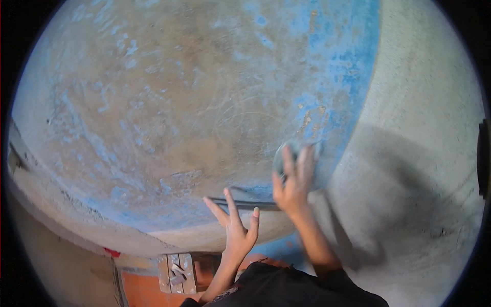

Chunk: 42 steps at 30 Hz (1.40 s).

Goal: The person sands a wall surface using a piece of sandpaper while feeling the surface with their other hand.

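Left hand (239, 236): our fingers wide, near strip (266, 204)
Right hand (294, 195): our fingers holding pad (279, 161)
Wall (189, 112): mostly bare, blue edges left

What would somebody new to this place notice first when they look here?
Probably the big wall with patchy, worn blue paint, filling much of the view. Next, the blurred right hand on a round pad at its lower right, and the left hand spread by a dark strip near its lower edge. A small wooden stool shows at bottom left.
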Available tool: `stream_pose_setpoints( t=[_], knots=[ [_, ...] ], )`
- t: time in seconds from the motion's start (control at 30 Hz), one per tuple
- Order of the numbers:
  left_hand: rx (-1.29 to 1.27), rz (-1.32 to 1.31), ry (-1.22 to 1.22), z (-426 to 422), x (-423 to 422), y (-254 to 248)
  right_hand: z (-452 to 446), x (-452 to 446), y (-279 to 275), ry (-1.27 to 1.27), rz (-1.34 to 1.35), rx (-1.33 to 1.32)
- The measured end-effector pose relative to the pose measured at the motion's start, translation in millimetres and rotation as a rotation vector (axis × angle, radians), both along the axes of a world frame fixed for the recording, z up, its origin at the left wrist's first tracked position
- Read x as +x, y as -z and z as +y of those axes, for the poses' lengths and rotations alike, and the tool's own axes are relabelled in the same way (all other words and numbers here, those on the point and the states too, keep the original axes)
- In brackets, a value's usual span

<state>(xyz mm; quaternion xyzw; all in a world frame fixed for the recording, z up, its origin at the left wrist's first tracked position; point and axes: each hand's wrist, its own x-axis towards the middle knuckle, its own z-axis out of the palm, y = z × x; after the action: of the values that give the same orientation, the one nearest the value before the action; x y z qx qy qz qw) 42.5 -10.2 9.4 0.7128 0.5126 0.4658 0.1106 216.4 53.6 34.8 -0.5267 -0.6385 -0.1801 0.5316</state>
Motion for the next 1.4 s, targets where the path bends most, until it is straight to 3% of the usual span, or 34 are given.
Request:
stream_pose_setpoints(
  t=[0.13, 0.27, 0.37, 0.4, 0.5, 0.53, 0.63, 0.77, 0.9, 1.07, 1.17, 1.2, 1.33, 1.4],
  knots=[
    [0.123, 0.202, -0.059, 1.4, 0.2, -41.6, 32.0, 38.0, -82.4, -0.052, 0.058, 0.309],
    [0.273, 0.256, -0.165, 24.5, -14.3, -77.7, 23.4, 15.1, -84.1, -0.015, -0.299, 0.162],
    [0.416, 0.548, -0.304, 44.0, -41.2, -112.1, 23.2, 21.0, -111.8, 0.015, -0.273, 0.214],
    [0.477, 0.55, -0.331, 51.1, -49.4, -124.4, 32.8, 24.8, -121.0, 0.054, -0.16, 0.276],
    [0.614, 0.666, -0.407, 63.9, -76.0, -157.8, 36.7, 16.1, -143.6, 0.058, -0.231, 0.276],
    [0.651, 0.651, -0.423, 67.6, -83.1, -166.6, 29.1, 4.0, -145.2, 0.028, -0.413, 0.212],
    [0.748, 0.688, -0.431, 74.1, -110.3, -194.5, 24.4, -17.0, -160.5, -0.081, -0.56, 0.145],
    [0.826, 0.708, -0.478, 74.9, -159.6, -219.5, 32.1, -38.0, -211.6, 0.082, -0.411, 0.351],
    [0.91, 0.691, -0.489, 73.0, -215.8, -241.1, 20.7, -95.6, -212.6, -0.144, -0.819, 0.213],
    [0.933, 0.648, -0.496, 63.6, -284.3, -265.0, 22.7, -151.5, -268.6, 0.025, -0.503, 0.453],
    [0.958, 0.597, -0.529, 64.5, -318.1, -270.9, 12.0, -194.8, -258.0, -0.099, -1.017, 0.34],
    [0.985, 0.574, -0.541, 68.0, -327.1, -270.1, 16.6, -206.7, -255.7, -0.163, -1.048, 0.37],
    [1.028, 0.431, -0.527, 68.3, -335.6, -268.3, 19.1, -246.0, -303.3, -0.086, -0.553, 0.538],
    [1.032, 0.359, -0.57, 69.9, -336.6, -267.5, 13.6, -267.6, -297.9, -0.104, -0.738, 0.5]
  ],
)
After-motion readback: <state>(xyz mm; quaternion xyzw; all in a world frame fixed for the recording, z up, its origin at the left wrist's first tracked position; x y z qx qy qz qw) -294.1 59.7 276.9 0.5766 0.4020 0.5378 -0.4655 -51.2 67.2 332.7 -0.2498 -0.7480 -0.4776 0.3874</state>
